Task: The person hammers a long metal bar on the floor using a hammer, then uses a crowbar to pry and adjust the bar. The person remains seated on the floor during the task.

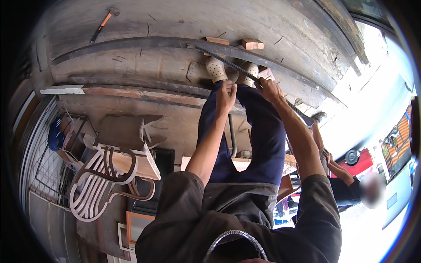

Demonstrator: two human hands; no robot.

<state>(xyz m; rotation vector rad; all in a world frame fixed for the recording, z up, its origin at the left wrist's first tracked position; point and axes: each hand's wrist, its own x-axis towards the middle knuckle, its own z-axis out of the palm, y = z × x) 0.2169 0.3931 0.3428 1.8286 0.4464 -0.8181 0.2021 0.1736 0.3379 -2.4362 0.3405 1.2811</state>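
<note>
Concrete floor (131, 65), grey and cracked, fills most of the view and carries everything. Two long dark steel strips (144, 43) curve across it, one near its far edge and one nearer the person, with a rust-brown plank (144, 94) beside the nearer one. At the floor's left side stands a white plastic chair (101, 175) with wooden boards stacked on it. The person stands bent over, dark blue trousers (263, 144) and pale perforated shoes (215, 69) planted by the far strip.

A ribbed steel bar (228, 63) runs slantwise from the far strip, past the shoes and through both hands, towards the right edge of the floor, where another person's foot (319, 116) rests near its end. The left hand (226, 94) is clenched, though whether around the bar or a tool under it I cannot tell. The right hand (268, 87) is closed round the bar itself. Two small wood blocks (252, 44) sit on the far strip just beyond the shoes. A hammer (103, 23) with an orange handle lies well apart, at the far left corner.

By my judgement the step in hand is bending or levering the bar against the strip; the next move calls for a firm two-handed pull with feet braced.
</note>
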